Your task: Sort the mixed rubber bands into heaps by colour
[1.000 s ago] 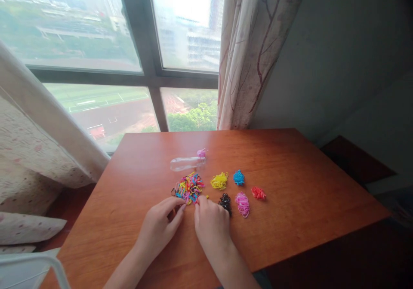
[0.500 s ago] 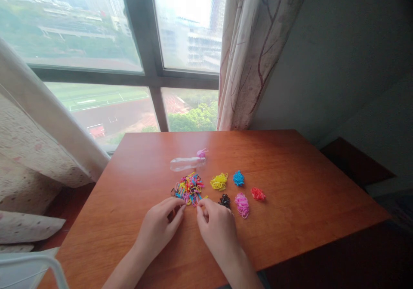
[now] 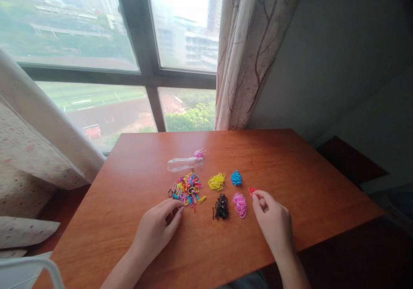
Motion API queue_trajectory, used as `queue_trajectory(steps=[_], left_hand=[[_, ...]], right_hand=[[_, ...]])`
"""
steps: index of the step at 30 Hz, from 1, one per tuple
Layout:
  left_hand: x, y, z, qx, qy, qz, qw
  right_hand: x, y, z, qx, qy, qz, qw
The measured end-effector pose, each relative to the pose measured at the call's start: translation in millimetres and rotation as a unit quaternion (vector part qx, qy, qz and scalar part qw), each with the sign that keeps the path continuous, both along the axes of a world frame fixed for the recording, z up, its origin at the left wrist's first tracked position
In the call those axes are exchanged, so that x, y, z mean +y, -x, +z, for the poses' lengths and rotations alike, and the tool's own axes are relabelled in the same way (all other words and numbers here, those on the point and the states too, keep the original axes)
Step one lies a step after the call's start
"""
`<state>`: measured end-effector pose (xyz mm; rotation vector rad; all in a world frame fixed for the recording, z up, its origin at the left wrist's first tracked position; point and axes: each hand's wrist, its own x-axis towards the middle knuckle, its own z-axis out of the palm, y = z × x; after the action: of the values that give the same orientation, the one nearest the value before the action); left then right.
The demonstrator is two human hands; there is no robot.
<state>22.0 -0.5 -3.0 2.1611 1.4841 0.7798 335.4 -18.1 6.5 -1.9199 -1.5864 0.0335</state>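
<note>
A mixed heap of small coloured rubber bands (image 3: 187, 189) lies on the wooden table (image 3: 309, 173). To its right lie sorted little piles: yellow (image 3: 217, 181), blue (image 3: 236, 177), black (image 3: 222, 206), pink (image 3: 240, 204) and red (image 3: 252, 190). My left hand (image 3: 158, 231) rests flat on the table, fingers loosely stretched, tips at the near edge of the mixed heap. My right hand (image 3: 273, 222) is at the red pile, thumb and forefinger pinched together on a bit of red band and covering part of that pile.
A clear plastic bottle (image 3: 183, 164) with a pink cap (image 3: 198, 153) lies on its side behind the heap. Window and curtains stand beyond the table's far edge. A white chair frame (image 3: 38, 265) shows at the lower left, and a dark ledge (image 3: 351, 160) at the right.
My right hand has moved right, from the mixed heap past the black and pink piles to the red pile. The black pile is now uncovered. My left hand has stayed put.
</note>
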Motion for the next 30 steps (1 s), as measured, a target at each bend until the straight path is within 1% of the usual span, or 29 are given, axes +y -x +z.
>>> queue_trajectory(steps=[3, 7, 11, 17, 21, 24, 28, 30], left_hand=[[0.9, -1.0, 1.5, 0.004, -0.003, 0.002, 1.000], [0.5, -1.1, 2.7, 0.006, -0.003, 0.001, 1.000], [-0.5, -0.7, 3.0, 0.007, -0.002, 0.001, 1.000], [0.3, -0.4, 3.0, 0.012, 0.001, -0.001, 1.000], [0.7, -0.5, 2.0, 0.019, 0.004, -0.002, 1.000], [0.1, -0.5, 2.0, 0.020, 0.007, -0.001, 1.000], [-1.1, -0.6, 3.9, 0.015, 0.008, 0.001, 1.000], [-1.4, -1.1, 4.8, 0.009, 0.004, 0.003, 1.000]], right_hand=[[0.1, -25.4, -7.5, -0.032, 0.018, -0.045, 0.998], [1.7, -33.8, -11.8, -0.036, 0.036, -0.063, 0.997], [5.8, -37.6, -13.7, -0.032, 0.045, -0.066, 0.996], [11.3, -50.5, -18.2, -0.023, 0.061, -0.038, 0.997], [12.9, -51.6, -19.9, -0.027, 0.072, -0.026, 0.997], [12.8, -50.4, -18.5, -0.028, 0.063, -0.026, 0.997], [11.5, -46.2, -11.8, -0.025, 0.054, -0.029, 0.998], [10.1, -39.7, -7.2, -0.019, 0.039, -0.026, 0.999]])
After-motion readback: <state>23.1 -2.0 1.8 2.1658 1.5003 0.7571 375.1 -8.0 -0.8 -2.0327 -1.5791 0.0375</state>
